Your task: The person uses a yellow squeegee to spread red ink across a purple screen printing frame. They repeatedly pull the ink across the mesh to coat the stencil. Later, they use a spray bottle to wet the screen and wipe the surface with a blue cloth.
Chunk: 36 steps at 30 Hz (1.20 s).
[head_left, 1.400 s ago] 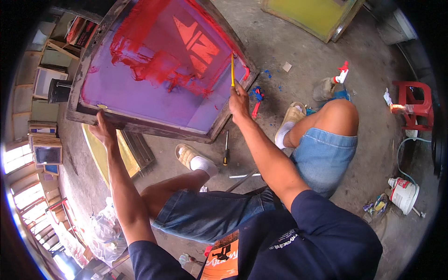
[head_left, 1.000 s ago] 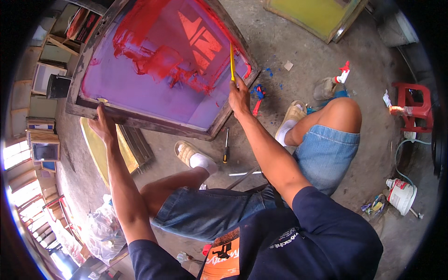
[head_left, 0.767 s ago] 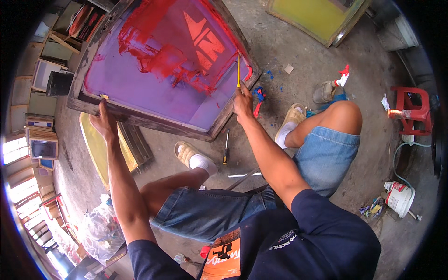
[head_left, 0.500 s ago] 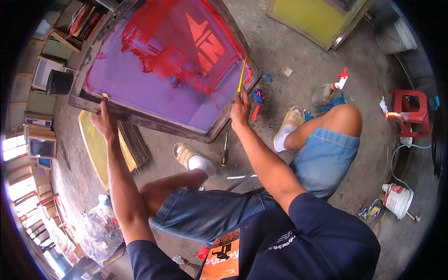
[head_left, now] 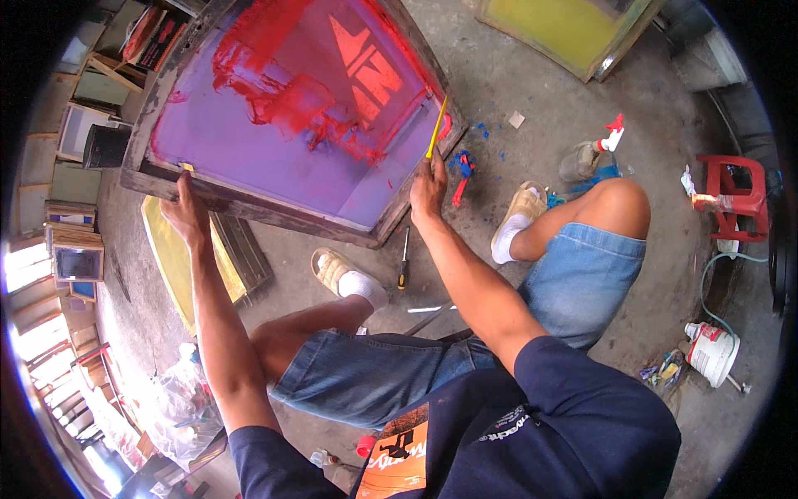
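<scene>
A wooden-framed screen-printing screen (head_left: pixel 274 162) leans in front of me, its purple mesh smeared with red ink (head_left: pixel 303 108). On the near left of its frame, my left hand (head_left: pixel 186 214) is closed around the edge, with a small yellow piece (head_left: pixel 187 167) showing at the fingertips. My right hand (head_left: pixel 427 187) grips a thin yellow tool (head_left: pixel 437 129) with a pointed end, held upright by the right corner of the frame. Whether the tool's tip touches the frame, I cannot tell.
A screwdriver (head_left: pixel 404 266) lies on the concrete floor between my feet. Red and blue ink scraps (head_left: pixel 462 170) sit right of the screen. Beyond them are a spray bottle (head_left: pixel 611 137), a red stool (head_left: pixel 731 195) and a white bucket (head_left: pixel 711 356). Yellow screens (head_left: pixel 565 33) stand at the far right.
The yellow tool's tip has tilted slightly to the right. My left hand stays in place on the frame, and the view has shifted a little.
</scene>
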{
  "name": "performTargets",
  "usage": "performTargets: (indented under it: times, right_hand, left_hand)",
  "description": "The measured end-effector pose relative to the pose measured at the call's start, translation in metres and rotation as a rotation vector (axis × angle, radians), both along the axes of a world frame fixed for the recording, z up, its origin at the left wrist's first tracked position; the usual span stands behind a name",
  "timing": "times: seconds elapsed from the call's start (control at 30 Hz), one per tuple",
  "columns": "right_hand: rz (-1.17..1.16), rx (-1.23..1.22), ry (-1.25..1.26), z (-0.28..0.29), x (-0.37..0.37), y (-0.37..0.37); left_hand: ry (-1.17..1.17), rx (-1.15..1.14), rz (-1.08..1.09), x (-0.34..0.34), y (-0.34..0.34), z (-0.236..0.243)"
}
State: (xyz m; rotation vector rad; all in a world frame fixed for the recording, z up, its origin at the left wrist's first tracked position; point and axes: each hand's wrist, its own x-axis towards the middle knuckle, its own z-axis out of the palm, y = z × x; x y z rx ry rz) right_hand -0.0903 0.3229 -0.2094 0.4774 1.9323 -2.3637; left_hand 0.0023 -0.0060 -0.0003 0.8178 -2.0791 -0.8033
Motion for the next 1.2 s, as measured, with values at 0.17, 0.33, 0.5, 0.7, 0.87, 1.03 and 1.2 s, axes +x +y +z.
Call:
performTargets:
  times: [0.17, 0.33, 0.5, 0.7, 0.87, 1.03, 1.2]
  right_hand:
    - [0.057, -0.064, -0.149, -0.014, 0.017, 0.003]
    - [0.120, 0.080, -0.023, -0.006, -0.019, -0.010]
    - [-0.031, 0.061, 0.000, -0.008, -0.022, -0.018]
    - [-0.146, -0.505, -0.437, 0.023, 0.010, -0.007]
    - [0.012, -0.353, -0.472, -0.015, 0.014, 0.022]
    - [0.028, -0.297, -0.493, -0.035, -0.004, 0.027]
    - [-0.085, -0.245, -0.542, -0.033, -0.018, 0.025]
  left_hand:
    - [0.064, 0.018, -0.035, -0.006, 0.020, 0.009]
    - [0.041, 0.040, 0.024, -0.005, 0.016, 0.007]
    - [0.063, -0.060, -0.035, -0.007, 0.019, 0.009]
    - [0.040, -0.004, 0.030, -0.002, 0.011, 0.003]
    - [0.055, -0.040, -0.011, -0.002, 0.008, 0.002]
    - [0.049, 0.007, 0.039, -0.007, 0.017, 0.007]
    - [0.049, -0.019, -0.001, -0.004, 0.010, 0.004]
